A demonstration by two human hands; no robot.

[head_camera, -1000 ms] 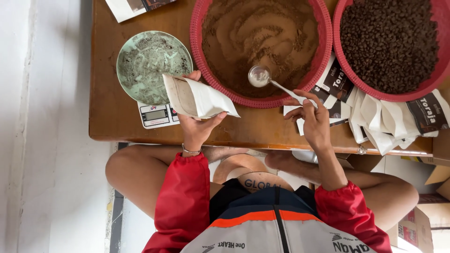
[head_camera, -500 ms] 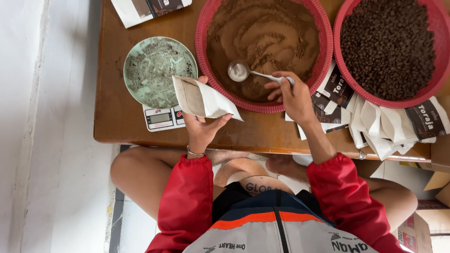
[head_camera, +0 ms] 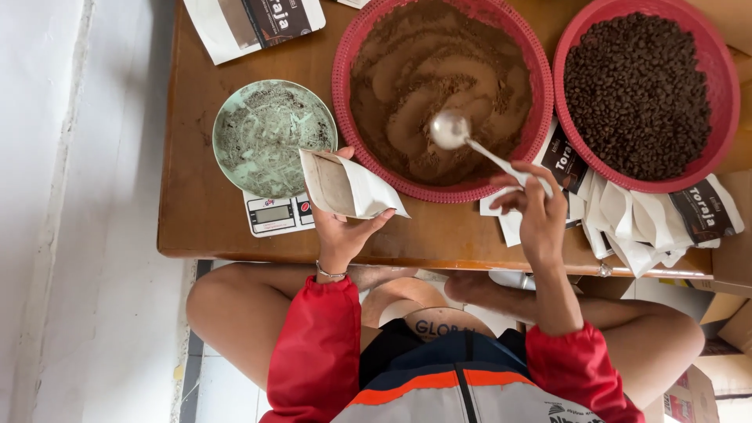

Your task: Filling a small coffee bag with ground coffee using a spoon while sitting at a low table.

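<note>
My left hand [head_camera: 342, 233] holds a white paper pouch [head_camera: 349, 186] with its mouth open, just over the front of the wooden table [head_camera: 204, 219]. My right hand [head_camera: 536, 211] grips the handle of a metal spoon [head_camera: 457, 130], whose bowl rests in the brown ground powder of a red basin [head_camera: 345, 102]. The pouch sits between that basin and a green plate [head_camera: 270, 137] dusted with powder, which stands on a small white digital scale [head_camera: 274, 214].
A second red basin [head_camera: 724, 94] full of dark coffee beans stands at the right. Several empty white and black pouches [head_camera: 634, 219] lie in a heap below it. Another printed pouch [head_camera: 251, 23] lies at the table's far left. My bare knees are under the table edge.
My right hand has taken up the spoon and carried it deeper into the powder basin. The left hand with the pouch has stayed in about the same place.
</note>
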